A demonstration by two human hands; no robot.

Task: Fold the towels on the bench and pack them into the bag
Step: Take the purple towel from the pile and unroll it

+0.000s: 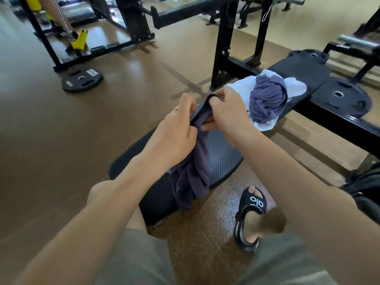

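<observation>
Towel (193,167) hung lengthwise below both grips, left hand (174,130) and right hand (226,112) pinching its top edge side by side above the bench (224,159), remaining towels (267,99) nearer the right.

The person wore grey-green shorts (144,262), a black strapped sandal with white lettering (251,214), and a thin finger ring (176,109).
</observation>
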